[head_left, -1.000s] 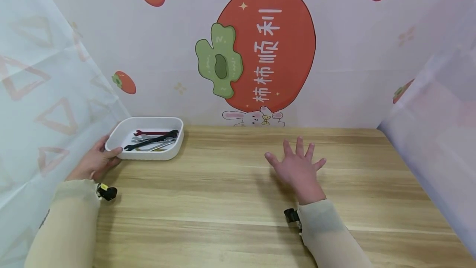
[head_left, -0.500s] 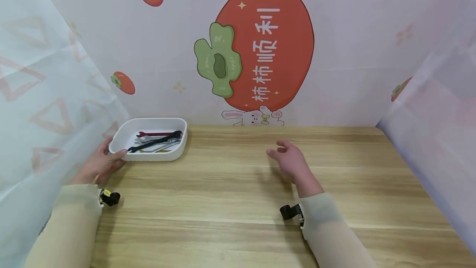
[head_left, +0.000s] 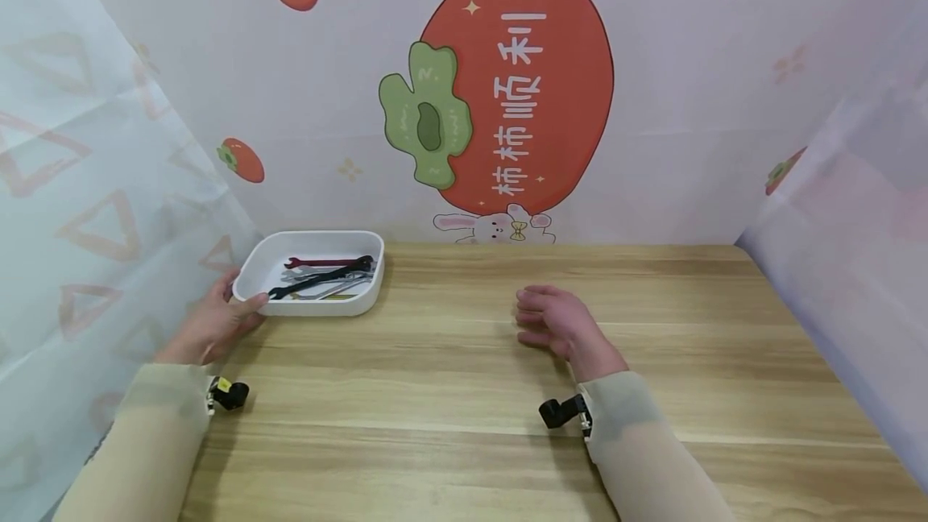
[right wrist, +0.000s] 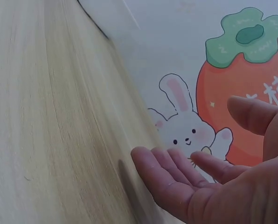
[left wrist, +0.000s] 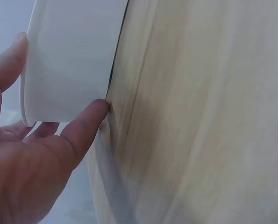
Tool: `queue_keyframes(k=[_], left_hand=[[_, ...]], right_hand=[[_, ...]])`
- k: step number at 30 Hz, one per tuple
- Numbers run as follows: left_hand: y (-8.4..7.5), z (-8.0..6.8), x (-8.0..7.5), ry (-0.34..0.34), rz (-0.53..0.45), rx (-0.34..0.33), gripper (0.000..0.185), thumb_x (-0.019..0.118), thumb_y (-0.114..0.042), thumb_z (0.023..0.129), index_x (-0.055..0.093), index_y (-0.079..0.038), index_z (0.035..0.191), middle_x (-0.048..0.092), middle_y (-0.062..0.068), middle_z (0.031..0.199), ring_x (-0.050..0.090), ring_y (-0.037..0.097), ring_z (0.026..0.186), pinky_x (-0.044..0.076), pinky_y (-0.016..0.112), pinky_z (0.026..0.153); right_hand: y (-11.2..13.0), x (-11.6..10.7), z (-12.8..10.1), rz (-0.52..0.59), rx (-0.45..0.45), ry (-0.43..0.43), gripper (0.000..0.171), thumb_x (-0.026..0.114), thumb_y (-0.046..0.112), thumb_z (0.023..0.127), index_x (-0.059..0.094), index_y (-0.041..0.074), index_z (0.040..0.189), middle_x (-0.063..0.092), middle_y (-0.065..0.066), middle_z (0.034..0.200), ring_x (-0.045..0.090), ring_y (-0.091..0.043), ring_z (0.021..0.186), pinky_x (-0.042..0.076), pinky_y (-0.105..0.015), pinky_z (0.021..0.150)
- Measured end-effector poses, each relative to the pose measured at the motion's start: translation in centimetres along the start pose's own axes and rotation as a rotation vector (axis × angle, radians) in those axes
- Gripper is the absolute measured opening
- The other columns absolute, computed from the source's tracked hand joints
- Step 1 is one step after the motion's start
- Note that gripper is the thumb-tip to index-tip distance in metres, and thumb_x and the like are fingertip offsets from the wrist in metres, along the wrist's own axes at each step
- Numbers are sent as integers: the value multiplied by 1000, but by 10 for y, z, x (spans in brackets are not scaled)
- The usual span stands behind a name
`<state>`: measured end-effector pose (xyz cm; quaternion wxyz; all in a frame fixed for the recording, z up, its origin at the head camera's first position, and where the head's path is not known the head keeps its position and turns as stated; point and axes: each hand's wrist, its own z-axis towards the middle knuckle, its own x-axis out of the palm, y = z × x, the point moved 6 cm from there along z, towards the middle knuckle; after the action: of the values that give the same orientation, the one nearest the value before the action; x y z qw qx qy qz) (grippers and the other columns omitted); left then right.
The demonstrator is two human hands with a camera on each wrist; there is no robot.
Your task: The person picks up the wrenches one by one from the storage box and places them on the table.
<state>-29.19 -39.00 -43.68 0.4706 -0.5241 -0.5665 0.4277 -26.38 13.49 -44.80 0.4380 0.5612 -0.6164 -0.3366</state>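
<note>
White plastic makes up the little tray (head_left: 319, 308) that sits on the wooden table (head_left: 507, 425), far over on the left and close to the back wall. The left hand (head_left: 210, 329) holds the tray by its near left corner. From the wrist view, the thumb (left wrist: 85, 123) presses on the tray's side down by the table, and the other fingers (left wrist: 6, 60) curl around the far side of the rim, so the hand grips the tray. Inside the tray lie some flat wrenches: a black wrench (head_left: 319, 278) on top, a red wrench (head_left: 319, 263) behind it, and some silver ones (head_left: 329, 287) under them, though how many is hard to tell from here. The right hand (head_left: 554, 321) is near the middle of the table, well apart from the tray. It holds nothing. Its fingers (right wrist: 167, 175) are loosely bent and point to the left, with the palm turned up a bit. A big red persimmon picture (head_left: 518, 87) and a small bunny (head_left: 493, 228) are on the wall behind.
</note>
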Motion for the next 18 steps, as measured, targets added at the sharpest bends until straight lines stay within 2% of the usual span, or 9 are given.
queue_keyframes(k=[7,13,18], left_hand=[[2,-1,15,-12,58,16,100,68,-1,93,-8,-10,158,-2,22,155,61,6,87,54,25,83],[3,2,26,-9,183,67,92,66,0,94,-2,-1,155,1,29,155,59,5,85,55,26,79],[5,3,38,-9,280,51,94,67,-3,94,-4,0,155,0,31,157,59,6,83,56,29,81]], right_hand=[[-4,4,3,54,13,1,52,67,22,96,49,-2,138,54,-25,132,55,-40,119,53,-50,88],[-7,4,5,107,40,-11,52,70,20,94,50,-2,137,55,-24,132,56,-40,117,54,-49,85],[-6,6,4,132,61,-14,51,71,19,93,50,-1,135,56,-24,131,57,-39,117,55,-50,84]])
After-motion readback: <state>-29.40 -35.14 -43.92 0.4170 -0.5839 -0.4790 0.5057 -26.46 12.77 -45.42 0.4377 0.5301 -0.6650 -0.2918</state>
